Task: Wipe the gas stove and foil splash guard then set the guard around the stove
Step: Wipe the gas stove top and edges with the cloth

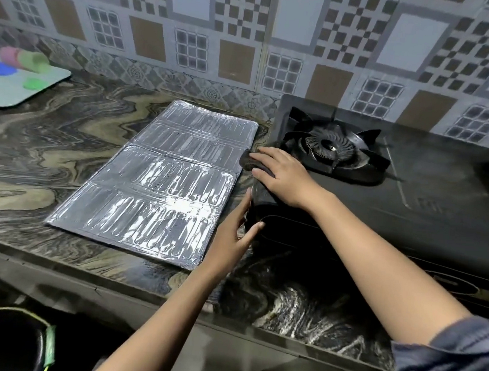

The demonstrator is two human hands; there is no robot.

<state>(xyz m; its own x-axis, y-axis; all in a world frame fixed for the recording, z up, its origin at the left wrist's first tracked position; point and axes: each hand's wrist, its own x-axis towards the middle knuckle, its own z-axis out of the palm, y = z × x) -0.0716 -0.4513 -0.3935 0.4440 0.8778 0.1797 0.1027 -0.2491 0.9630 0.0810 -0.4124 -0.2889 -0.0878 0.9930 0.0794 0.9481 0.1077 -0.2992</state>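
On the marbled counter [50,146], the foil splash guard [162,179] lay flat and unfolded, just left of the black gas stove [426,199] and not set around it. The right hand [282,176] pressed a dark cloth [246,162] onto the stove's left edge, beside 1 burner [331,146], its fingers close together and laid fairly straight over the cloth. The left hand [233,237] touched the stove's near-left corner, fingers straight and together along the side, thumb spread apart toward the front. Far left, a pale tray [10,99] carried blurred coloured cups [33,60].
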